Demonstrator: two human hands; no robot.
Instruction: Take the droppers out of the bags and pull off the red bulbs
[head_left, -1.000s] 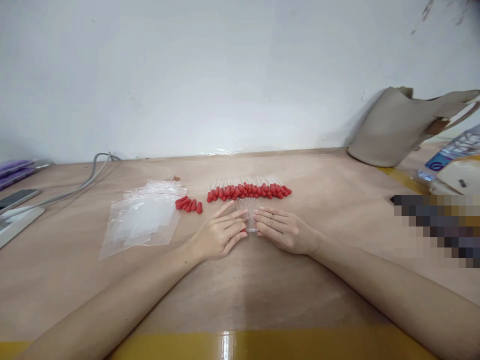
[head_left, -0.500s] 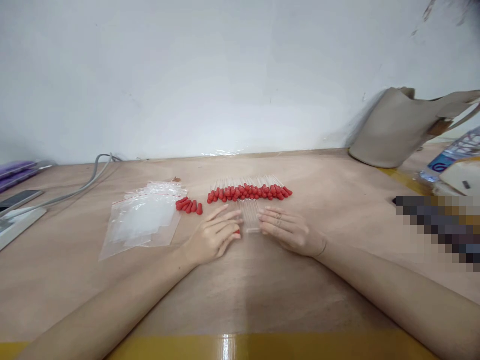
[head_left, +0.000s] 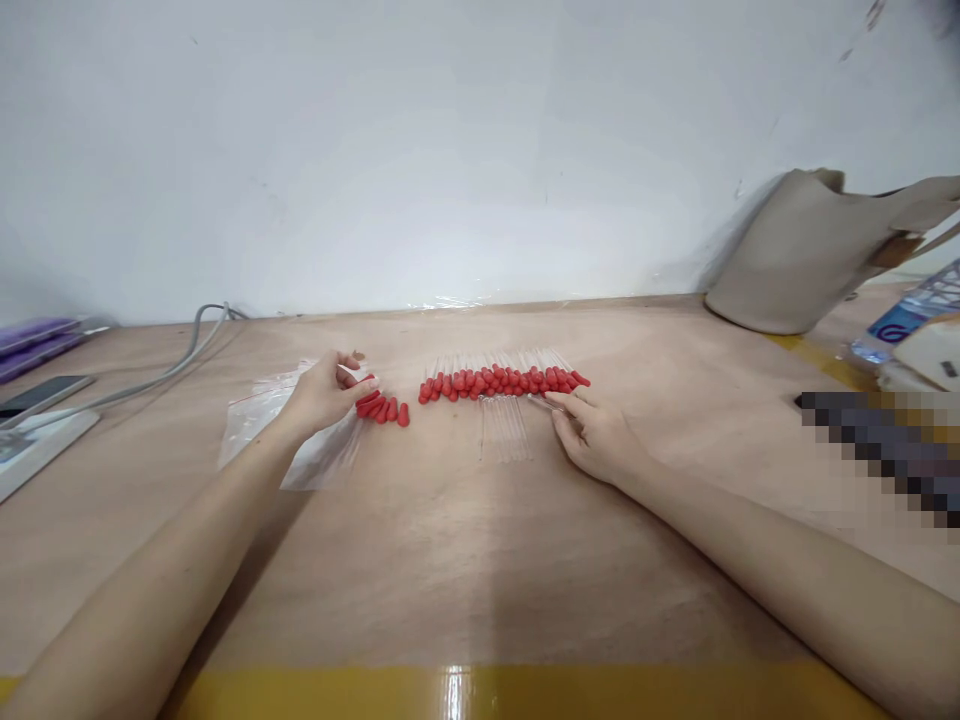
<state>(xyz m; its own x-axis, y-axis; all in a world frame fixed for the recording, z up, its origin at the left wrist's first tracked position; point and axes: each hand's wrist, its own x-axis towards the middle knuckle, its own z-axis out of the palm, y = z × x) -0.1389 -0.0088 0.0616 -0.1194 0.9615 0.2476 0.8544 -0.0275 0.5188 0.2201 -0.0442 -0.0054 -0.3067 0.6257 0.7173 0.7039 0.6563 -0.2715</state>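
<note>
Head view: here's the left hand (head_left: 330, 393) over the plastic bags (head_left: 322, 460), thumb at the small red bulbs (head_left: 385, 410), grip impossible to tell; the right hand (head_left: 596, 435) pinches a slim clear tube (head_left: 541, 403), beside loose tubes (head_left: 504, 432) on the desk (head_left: 420, 570), nearside of red-tipped droppers (head_left: 502, 380).

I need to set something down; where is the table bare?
Free: between the tubes and the yellow tape; also between the bulb row and the beige bag. Crowded: around the left hand, sleeves and loose bulbs, and around the right hand.
</note>
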